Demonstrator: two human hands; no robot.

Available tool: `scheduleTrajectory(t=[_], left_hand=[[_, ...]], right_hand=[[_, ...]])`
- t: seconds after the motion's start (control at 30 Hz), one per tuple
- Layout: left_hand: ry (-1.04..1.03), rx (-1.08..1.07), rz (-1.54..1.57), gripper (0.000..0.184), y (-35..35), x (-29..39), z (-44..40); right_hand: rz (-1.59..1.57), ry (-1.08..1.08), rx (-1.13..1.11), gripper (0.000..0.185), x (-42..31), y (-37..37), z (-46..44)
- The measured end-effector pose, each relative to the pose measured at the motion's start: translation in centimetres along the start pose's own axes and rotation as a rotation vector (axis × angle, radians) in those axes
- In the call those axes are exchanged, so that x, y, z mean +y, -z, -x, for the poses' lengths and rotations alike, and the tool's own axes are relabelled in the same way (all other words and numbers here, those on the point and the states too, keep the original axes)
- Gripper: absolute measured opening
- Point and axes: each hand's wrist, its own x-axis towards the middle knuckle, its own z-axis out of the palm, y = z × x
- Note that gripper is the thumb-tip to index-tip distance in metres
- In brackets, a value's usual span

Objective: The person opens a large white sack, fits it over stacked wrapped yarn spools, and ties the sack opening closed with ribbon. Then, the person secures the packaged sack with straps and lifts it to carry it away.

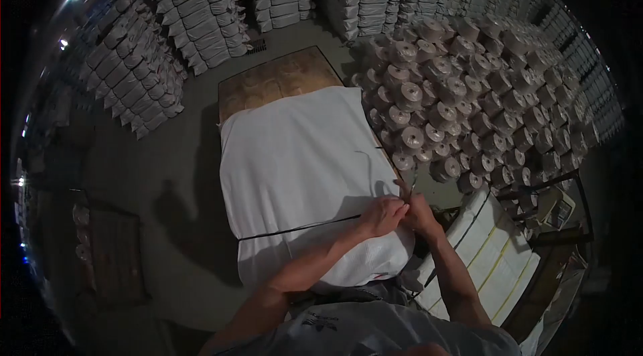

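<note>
A large bale [301, 148] wrapped in white cloth lies in front of me, with rounded shapes at its brownish far end [281, 81]. A thin black strap [301, 227] crosses the near part of the cloth and runs up to my hands at the right edge. My left hand [384, 216] is closed with its fingers bunched, pinching the strap. Right beside it, nearly touching, my right hand [420, 212] is also closed around the strap's end. A thin curved strand [414, 174] rises above the right hand. The exact grip between the fingers is partly hidden.
Many wrapped yarn cones [462, 101] are heaped to the right of the bale. Tall stacks of white sacks [194, 8] stand at the back. Close on my right are a white bale with yellow straps [495, 242] and a dark metal frame [586, 208]. A wooden pallet [115, 255] lies left.
</note>
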Motion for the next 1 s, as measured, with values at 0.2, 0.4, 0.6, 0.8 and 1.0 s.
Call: scheduleTrajectory(t=[0.2, 0.4, 0.6, 0.8, 1.0], left_hand=[[0.078, -0.145, 0.040, 0.032, 2.4, 1.0, -0.6], [0.007, -0.096, 0.015, 0.035, 1.3, 0.5, -0.3], [0.087, -0.228, 0.033, 0.035, 1.8, -0.5, -0.9], [0.141, -0.254, 0.177, 0.037, 1.5, -1.2, -0.5], [0.174, -0.194, 0.153, 0.042, 1.6, -1.5, -0.7]], right_hand=[[0.451, 0.259, -0.183, 0.034, 2.6, 1.5, 0.7], [0.795, 0.175, -0.403, 0.016, 0.4, 4.0, 1.4], [0.693, 0.631, -0.301, 0.014, -2.1, 6.4, -2.8], [0.508, 0.192, -0.531, 0.014, -3.1, 8.3, -2.4], [-0.058, 0.009, -0.323, 0.015, 4.4, 6.9, 0.0]])
